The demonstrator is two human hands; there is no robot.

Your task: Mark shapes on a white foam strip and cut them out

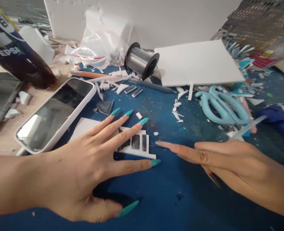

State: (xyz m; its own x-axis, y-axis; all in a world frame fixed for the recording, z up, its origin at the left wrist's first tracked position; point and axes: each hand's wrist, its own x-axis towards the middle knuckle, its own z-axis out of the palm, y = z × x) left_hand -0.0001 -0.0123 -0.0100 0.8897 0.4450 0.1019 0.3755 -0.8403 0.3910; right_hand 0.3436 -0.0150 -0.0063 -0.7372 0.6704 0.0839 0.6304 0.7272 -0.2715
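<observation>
My left hand (84,166) lies flat with its fingers spread on a small white foam piece (142,151) that has dark rectangles set in it. The piece rests on a blue mat (171,199). My right hand (240,166) is just right of the piece, index finger stretched towards it and the other fingers curled. A thin pale stick-like tool (249,126) runs through that hand; its lower tip shows under the fingers.
A white-cased phone (53,115) lies left of my hand, with a Pepsi bottle (14,54) behind it. Light blue scissors (221,106), a white foam board (197,62), a ribbon spool (142,61), a plastic bag (101,38) and several foam scraps lie farther back.
</observation>
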